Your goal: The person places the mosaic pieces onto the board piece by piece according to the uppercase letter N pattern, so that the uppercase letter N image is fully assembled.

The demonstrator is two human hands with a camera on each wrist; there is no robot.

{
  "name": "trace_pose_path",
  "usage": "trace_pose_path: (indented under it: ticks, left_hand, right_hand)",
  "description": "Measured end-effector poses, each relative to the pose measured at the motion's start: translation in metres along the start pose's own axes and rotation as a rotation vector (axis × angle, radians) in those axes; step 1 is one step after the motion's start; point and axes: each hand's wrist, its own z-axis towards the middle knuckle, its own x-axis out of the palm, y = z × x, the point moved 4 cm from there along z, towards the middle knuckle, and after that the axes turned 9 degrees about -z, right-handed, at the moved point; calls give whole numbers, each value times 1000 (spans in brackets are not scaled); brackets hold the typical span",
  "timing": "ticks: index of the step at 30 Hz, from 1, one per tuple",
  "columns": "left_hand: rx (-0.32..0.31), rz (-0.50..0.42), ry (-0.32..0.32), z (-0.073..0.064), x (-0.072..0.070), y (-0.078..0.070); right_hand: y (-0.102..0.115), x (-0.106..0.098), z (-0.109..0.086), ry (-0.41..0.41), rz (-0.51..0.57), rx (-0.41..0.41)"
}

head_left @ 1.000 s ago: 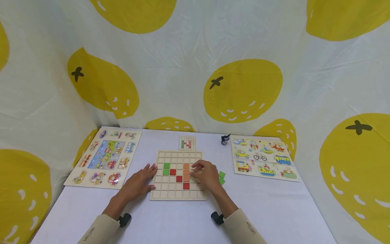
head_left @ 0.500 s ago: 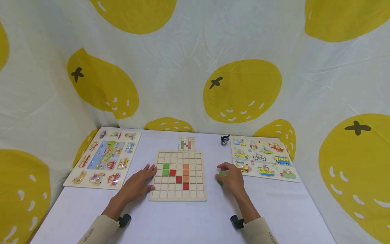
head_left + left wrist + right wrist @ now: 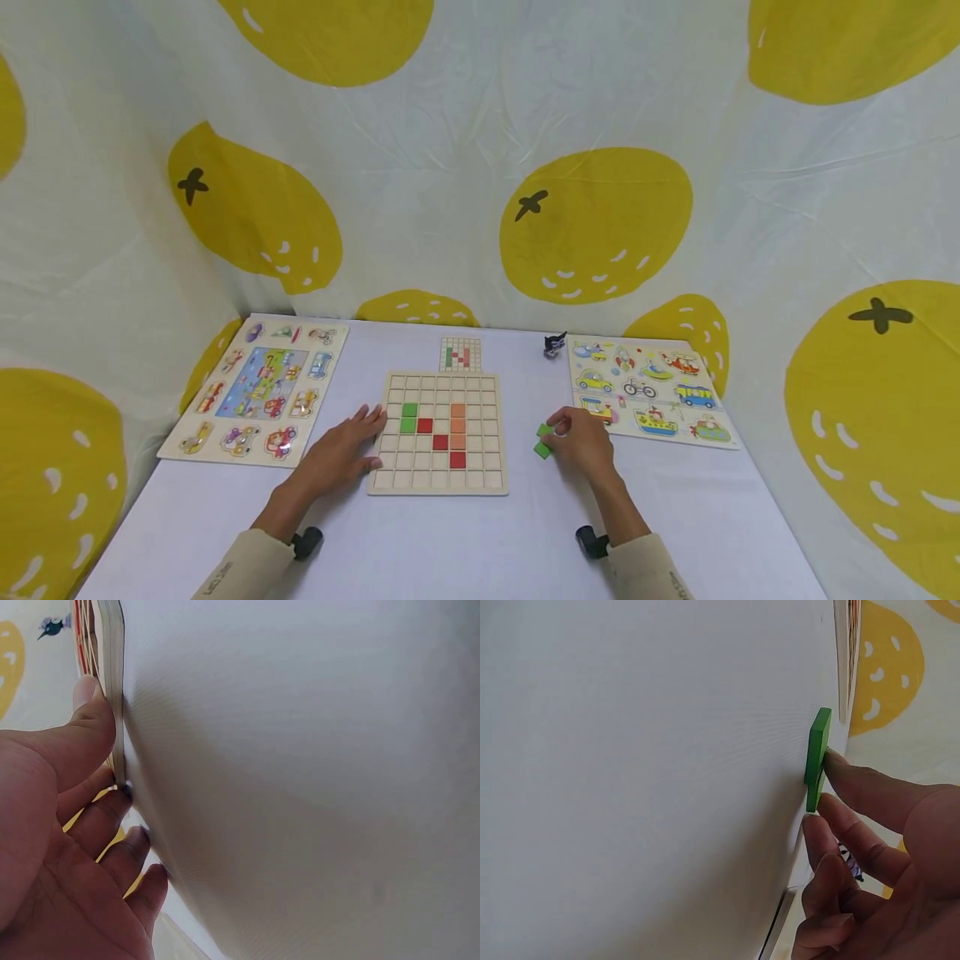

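Observation:
A wooden grid board (image 3: 412, 481) lies in the middle of the table. On it sit two green tiles (image 3: 408, 418), a diagonal of three red tiles (image 3: 440, 442) and a column of three orange tiles (image 3: 457, 425). My left hand (image 3: 341, 450) rests along the board's left edge, fingers spread; the left wrist view shows its thumb on the rim. To the right of the board, my right hand (image 3: 585, 443) pinches a loose green tile (image 3: 543, 430) between thumb and index finger. Another loose green tile (image 3: 819, 742) lies against it, nearer to me.
Behind the board lies a small pattern card (image 3: 461, 355) with coloured squares. A dark small object (image 3: 554, 344) stands to its right. Picture puzzle boards flank the table: a left puzzle (image 3: 298, 448) and a vehicle puzzle (image 3: 630, 400). A lemon-print curtain (image 3: 450, 233) hangs behind.
My right hand has moved right, from over the board beside the orange tiles to the loose green tiles, and has taken a pinch on one. My left hand has stayed put.

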Motion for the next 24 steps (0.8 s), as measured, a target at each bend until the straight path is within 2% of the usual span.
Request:
trace_pose_path:
  ticks: [12,24]
  left_hand:
    - [-16,-3,6,-1,0,-2]
    - [0,6,-4,-1,0,0]
  right_hand:
    - [5,5,-2,-24,-6,0]
    - [9,6,-3,-51,30,-9]
